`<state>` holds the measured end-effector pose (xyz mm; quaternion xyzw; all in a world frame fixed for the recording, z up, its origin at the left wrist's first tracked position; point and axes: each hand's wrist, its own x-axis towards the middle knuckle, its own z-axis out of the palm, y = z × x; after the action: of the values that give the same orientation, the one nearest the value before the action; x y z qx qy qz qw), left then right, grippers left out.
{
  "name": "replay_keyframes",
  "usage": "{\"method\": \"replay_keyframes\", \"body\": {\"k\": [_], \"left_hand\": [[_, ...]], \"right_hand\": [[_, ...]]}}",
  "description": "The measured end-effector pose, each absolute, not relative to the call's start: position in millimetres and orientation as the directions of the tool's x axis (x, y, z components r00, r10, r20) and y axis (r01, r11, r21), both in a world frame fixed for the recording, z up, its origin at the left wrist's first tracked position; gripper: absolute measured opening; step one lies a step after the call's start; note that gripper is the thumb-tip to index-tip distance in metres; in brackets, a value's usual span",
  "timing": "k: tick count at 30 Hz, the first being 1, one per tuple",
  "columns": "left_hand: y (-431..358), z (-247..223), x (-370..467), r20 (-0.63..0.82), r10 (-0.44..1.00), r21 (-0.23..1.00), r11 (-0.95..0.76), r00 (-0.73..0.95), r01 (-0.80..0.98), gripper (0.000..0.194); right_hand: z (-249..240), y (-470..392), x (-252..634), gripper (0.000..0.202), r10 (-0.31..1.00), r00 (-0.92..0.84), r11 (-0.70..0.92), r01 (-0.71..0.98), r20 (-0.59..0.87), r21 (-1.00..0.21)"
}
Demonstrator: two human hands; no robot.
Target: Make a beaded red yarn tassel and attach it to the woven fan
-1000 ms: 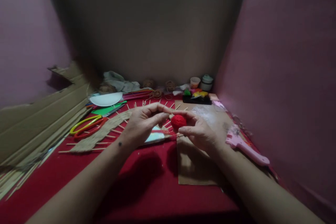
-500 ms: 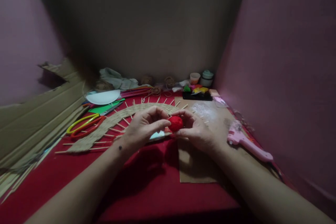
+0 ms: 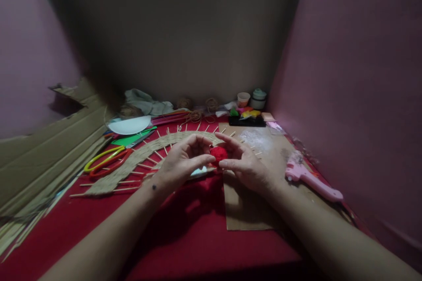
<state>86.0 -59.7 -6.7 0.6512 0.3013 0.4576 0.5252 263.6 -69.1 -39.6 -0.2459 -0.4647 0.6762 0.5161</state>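
A small red ball (image 3: 219,153) with an uneven surface is held up between my two hands, above the red cloth. My left hand (image 3: 187,156) has its curled fingers and thumb against the ball's left side. At the ball's right side, my right hand (image 3: 244,162) touches it with the thumb, its index finger lifted above. Behind both hands lies a curved woven straw band (image 3: 132,164) with thin sticks poking out along both edges. Beneath the hands a pale, shiny piece (image 3: 198,171) is partly hidden.
Scissors (image 3: 105,160) with yellow and orange handles lie at left, by a white plate (image 3: 130,125). A cardboard sheet (image 3: 247,217) lies under my right hand. A pink glue gun (image 3: 311,178) rests at right. Twine balls (image 3: 211,104), a cup (image 3: 243,98) and a jar (image 3: 259,98) line the back.
My right index finger has lifted and straightened away from the ball. The ball has shifted slightly left and seems turned a little between the hands.
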Motion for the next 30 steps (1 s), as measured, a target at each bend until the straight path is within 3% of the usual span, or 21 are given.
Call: {"method": "replay_keyframes", "body": {"k": [2, 8, 17, 23, 30], "left_hand": [[-59.2, -5.2, 85.5, 0.276, 0.869, 0.961, -0.258, 0.412, -0.100, 0.019], [-58.0, -5.0, 84.5, 0.263, 0.871, 0.962, -0.270, 0.416, -0.043, 0.025], [-57.1, -11.5, 85.2, 0.318, 0.867, 0.945, -0.322, 0.385, -0.054, 0.023], [-57.3, -11.8, 87.1, 0.304, 0.885, 0.950, -0.309, 0.352, -0.043, 0.028], [-56.6, -13.3, 85.8, 0.308, 0.870, 0.941, -0.339, 0.386, 0.014, 0.021]], "right_hand": [[-40.3, -68.7, 263.1, 0.064, 0.937, -0.300, 0.013, -0.476, 0.177, -0.879], [-42.3, -70.2, 262.0, 0.041, 0.935, -0.288, 0.087, -0.382, 0.208, -0.920], [-40.8, -73.1, 260.9, 0.041, 0.916, -0.346, 0.036, -0.434, 0.203, -0.900], [-43.5, -71.0, 261.5, 0.054, 0.918, -0.329, 0.047, -0.466, 0.223, -0.883], [-38.4, -71.5, 262.9, 0.026, 0.929, -0.276, 0.131, -0.380, 0.248, -0.916]]}}
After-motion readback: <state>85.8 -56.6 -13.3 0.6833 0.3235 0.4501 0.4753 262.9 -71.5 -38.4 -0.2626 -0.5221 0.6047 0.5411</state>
